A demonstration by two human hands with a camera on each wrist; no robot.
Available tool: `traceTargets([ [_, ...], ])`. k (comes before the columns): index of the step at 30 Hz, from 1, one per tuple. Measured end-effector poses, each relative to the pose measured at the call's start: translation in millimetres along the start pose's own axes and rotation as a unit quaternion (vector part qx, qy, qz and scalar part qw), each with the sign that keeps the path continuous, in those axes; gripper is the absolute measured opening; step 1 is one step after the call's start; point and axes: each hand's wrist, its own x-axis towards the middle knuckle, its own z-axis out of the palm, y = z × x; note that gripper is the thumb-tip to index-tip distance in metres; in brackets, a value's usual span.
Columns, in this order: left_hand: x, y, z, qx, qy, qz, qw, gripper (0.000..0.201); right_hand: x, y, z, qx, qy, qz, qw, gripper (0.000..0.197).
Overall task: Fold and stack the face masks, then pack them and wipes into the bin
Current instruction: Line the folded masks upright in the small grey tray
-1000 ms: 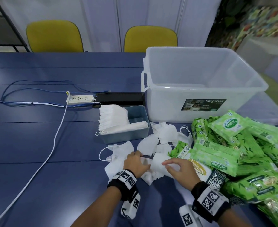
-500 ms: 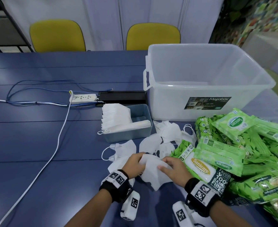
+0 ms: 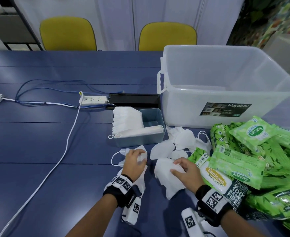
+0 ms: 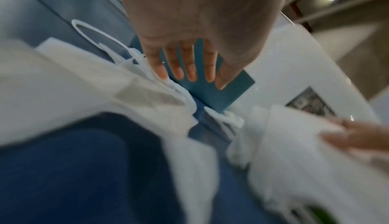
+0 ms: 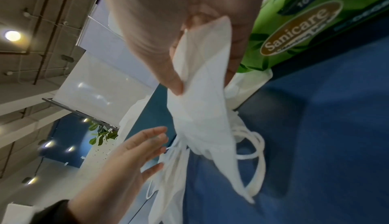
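Observation:
My right hand (image 3: 178,167) pinches a folded white face mask (image 3: 166,178) just above the blue table; in the right wrist view the thumb and fingers (image 5: 174,79) clamp its upper edge and the ear loops (image 5: 255,146) dangle. My left hand (image 3: 137,158) hovers with straight fingers (image 4: 189,76) over a loose mask (image 3: 141,149) to the left, holding nothing. Several loose masks (image 3: 181,139) lie behind the hands. A small grey-blue tray (image 3: 140,141) holds stacked folded masks (image 3: 128,120). The big clear bin (image 3: 226,86) stands at the back right. Green wipes packs (image 3: 240,151) are piled on the right.
A white power strip (image 3: 93,100) with a white cable (image 3: 67,142) and blue wires lies on the left half of the table. A black box (image 3: 134,100) sits behind the tray. Two yellow chairs (image 3: 67,34) stand beyond the far edge.
Both hands were working the one mask together. My left hand has let go and moved left over another loose mask, while my right hand keeps the folded mask.

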Motion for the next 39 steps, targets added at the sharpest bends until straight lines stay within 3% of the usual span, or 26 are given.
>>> traceTargets([
  [3, -1.7, -5.9, 2.8, 0.244, -0.057, -0.051, 0.967, 0.072, -1.5, -1.3, -5.4, 0.0, 0.013, -0.013, 1.0, 0.034],
  [6, -8.5, -18.0, 6.3, 0.303, -0.064, -0.05, 0.949, 0.087, -3.0, -0.8, -9.3, -0.012, 0.009, -0.022, 1.0, 0.043],
  [11, -8.3, -31.0, 5.2, 0.272, -0.022, 0.038, 0.961, 0.044, -5.4, 0.9, -4.7, -0.004, -0.006, -0.013, 1.0, 0.043],
  [14, -3.9, -27.1, -0.3, 0.272, -0.048, 0.077, 0.958, 0.02, -3.4, -1.1, 0.1, -0.031, -0.018, -0.031, 0.999, 0.038],
  [16, 1.4, -20.9, -8.7, 0.214, -0.052, 0.037, 0.975, 0.012, -1.3, -3.9, 2.3, -0.058, -0.026, -0.053, 0.997, 0.036],
  [19, 6.1, -10.4, -24.4, -0.036, -0.08, -0.076, 0.993, 0.024, 3.0, -10.7, 2.8, -0.074, -0.023, -0.063, 0.995, 0.046],
  [22, 4.4, 8.0, -33.6, -0.283, -0.079, -0.148, 0.945, 0.038, 10.7, -17.1, -0.5, -0.084, 0.009, -0.076, 0.994, 0.039],
  [23, 2.6, 14.6, -35.5, -0.321, -0.089, -0.164, 0.928, 0.041, 13.6, -19.6, -2.1, -0.086, 0.021, -0.083, 0.993, 0.033],
  [24, 0.2, 22.8, -38.9, -0.34, -0.119, -0.164, 0.918, 0.041, 16.5, -23.6, -3.7, -0.083, 0.032, -0.088, 0.992, 0.027],
  [27, -9.9, 46.5, -44.5, -0.31, -0.183, -0.107, 0.927, 0.034, 20.6, -41.4, -9.5, -0.029, 0.042, -0.082, 0.995, 0.012],
  [31, -19.3, 63.0, -37.7, -0.333, -0.221, -0.071, 0.914, 0.021, 17.9, -62.2, -12.7, 0.071, -0.051, -0.038, 0.995, 0.008],
  [33, -20.7, 66.9, -32.9, -0.334, -0.232, -0.092, 0.909, 0.008, 14.9, -66.5, -10.4, 0.078, -0.09, -0.024, 0.993, 0.003],
  [36, -25.3, 70.4, -29.3, -0.361, -0.226, -0.142, 0.894, 0.009, 14.7, -59.7, -5.8, 0.043, -0.082, -0.023, 0.995, 0.021],
  [39, -28.5, 68.3, -31.1, -0.459, -0.201, -0.241, 0.831, 0.024, 15.9, -50.3, -8.0, 0.027, -0.033, -0.011, 0.999, 0.034],
])
